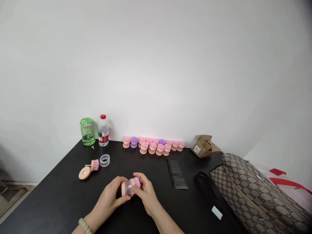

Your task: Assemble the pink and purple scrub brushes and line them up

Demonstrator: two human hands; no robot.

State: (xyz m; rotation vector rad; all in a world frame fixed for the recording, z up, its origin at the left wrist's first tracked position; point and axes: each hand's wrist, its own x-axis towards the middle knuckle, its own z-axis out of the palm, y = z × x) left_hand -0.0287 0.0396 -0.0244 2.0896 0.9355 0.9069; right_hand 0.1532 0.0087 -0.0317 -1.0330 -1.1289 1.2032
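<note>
Low over the black table, a small round scrub brush (128, 187) lies tilted between both my hands, its clear middle part and pink bristles showing. My left hand (112, 193) grips its peach base end, thumb below and fingers above. At the bristle end, my right hand (145, 192) has thumb and fingers closed around it. Left of my hands are loose parts: a peach disc (84, 173), a peach brush head (95, 165) with pink bristles and a pin sticking out, and a clear ring (104, 160).
Several pink and purple brushes (152, 148) stand along the wall. A green container (87, 131), a water bottle (103, 131) and a small white piece (93, 147) are back left. To the right are a cardboard box (205, 147), a blurred dark item (177, 174) and a patterned bag (253, 191).
</note>
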